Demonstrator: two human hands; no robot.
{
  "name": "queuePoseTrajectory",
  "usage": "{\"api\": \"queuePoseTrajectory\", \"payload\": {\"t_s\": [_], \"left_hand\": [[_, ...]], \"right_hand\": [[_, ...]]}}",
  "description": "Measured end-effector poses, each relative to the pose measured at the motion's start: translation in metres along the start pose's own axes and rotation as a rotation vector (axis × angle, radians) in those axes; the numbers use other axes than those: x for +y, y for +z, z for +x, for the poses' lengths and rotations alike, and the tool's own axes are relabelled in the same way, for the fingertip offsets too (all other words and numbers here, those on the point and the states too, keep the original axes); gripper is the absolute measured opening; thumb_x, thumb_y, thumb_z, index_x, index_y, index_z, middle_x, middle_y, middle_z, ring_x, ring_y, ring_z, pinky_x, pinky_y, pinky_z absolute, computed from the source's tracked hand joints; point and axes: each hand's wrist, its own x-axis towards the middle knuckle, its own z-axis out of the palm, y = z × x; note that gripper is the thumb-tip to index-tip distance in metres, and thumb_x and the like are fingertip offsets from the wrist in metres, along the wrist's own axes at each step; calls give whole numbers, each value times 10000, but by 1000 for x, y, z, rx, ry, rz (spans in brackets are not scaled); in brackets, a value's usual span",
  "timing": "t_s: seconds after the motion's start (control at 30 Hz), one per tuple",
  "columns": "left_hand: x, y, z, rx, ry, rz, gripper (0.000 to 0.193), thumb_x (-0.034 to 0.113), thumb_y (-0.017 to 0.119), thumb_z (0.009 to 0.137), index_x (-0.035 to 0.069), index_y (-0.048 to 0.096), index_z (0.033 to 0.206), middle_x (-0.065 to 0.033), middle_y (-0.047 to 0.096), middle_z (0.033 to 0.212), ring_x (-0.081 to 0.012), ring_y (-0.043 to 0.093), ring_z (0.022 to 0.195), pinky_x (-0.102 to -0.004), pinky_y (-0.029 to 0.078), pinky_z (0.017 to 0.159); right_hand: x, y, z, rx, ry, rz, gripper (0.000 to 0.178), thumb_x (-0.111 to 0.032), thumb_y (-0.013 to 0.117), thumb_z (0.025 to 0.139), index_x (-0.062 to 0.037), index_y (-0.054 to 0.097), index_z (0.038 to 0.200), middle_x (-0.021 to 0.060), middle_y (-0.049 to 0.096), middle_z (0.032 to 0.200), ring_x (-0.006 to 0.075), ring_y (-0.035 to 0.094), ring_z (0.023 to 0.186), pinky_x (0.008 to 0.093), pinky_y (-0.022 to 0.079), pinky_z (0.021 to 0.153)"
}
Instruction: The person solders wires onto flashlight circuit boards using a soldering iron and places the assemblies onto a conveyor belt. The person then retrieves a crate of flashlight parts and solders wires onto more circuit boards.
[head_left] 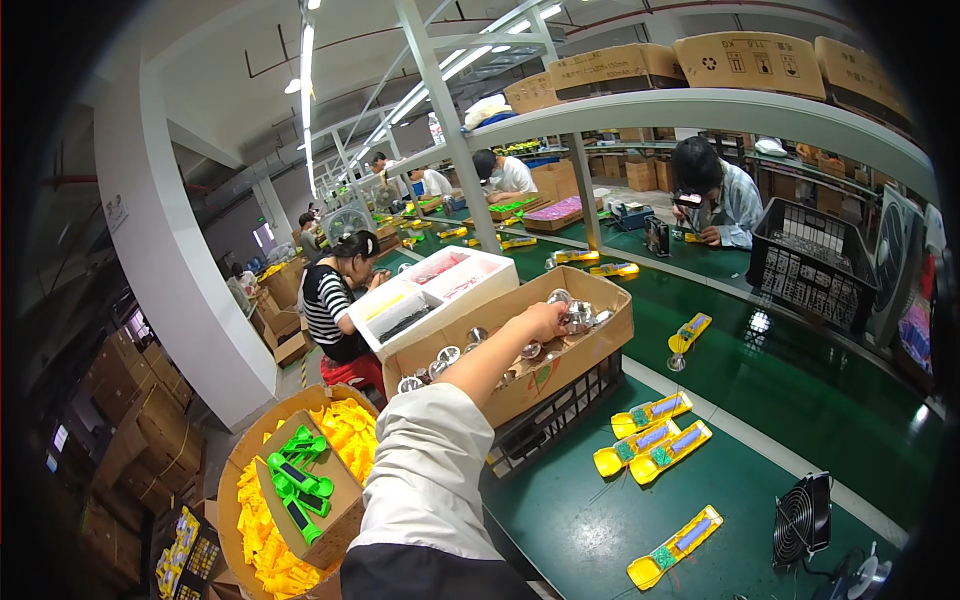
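My left hand reaches across into a long cardboard box of shiny silver reflector cups. Its fingers are bent around a silver reflector cup at the box's far right end; the fingertips are partly hidden among the parts. My right hand is out of the picture. On the green table to the right lie several yellow torch-like housings, opened, with a purple cylindrical cell and a small green circuit board in each.
A white foam box with divided parts adjoins the cardboard box. At lower left stands a large carton of yellow housings, with green ones on a cardboard piece. A small black fan is at right. Co-workers sit along the green conveyor.
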Motion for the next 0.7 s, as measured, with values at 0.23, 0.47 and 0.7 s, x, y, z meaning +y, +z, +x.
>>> {"api": "queuePoseTrajectory", "payload": {"t_s": [0.23, 0.47, 0.7], "left_hand": [[-19, -3, -15, 150, 111, -238, 311, 203, 615, 760, 102, 504, 1033, -187, 594, 959, -336, 565, 923, -398, 446, 757], [-42, -54, -63, 331, 0, -570, 221, 158, 623, 777, 93, 496, 945, -84, 572, 790, -174, 534, 718, -304, 435, 629], [23, -97, -155, 189, 94, -1020, 165, 153, 544, 865, 101, 440, 982, -20, 562, 803, -75, 508, 698, -230, 428, 583]], "right_hand": [[4, -4, 0, 12, -12, 13, 95, -67, 526, 809, -2, 457, 822, 57, 488, 587, 93, 407, 446, 191, 320, 387], [20, -17, 2, -11, 161, -140, 273, -227, 535, 849, 10, 478, 971, 84, 514, 629, 132, 448, 505, 250, 378, 434], [15, -15, 0, -30, 110, -97, 229, -208, 545, 840, -5, 491, 931, 66, 516, 656, 123, 450, 536, 231, 366, 452]]}}
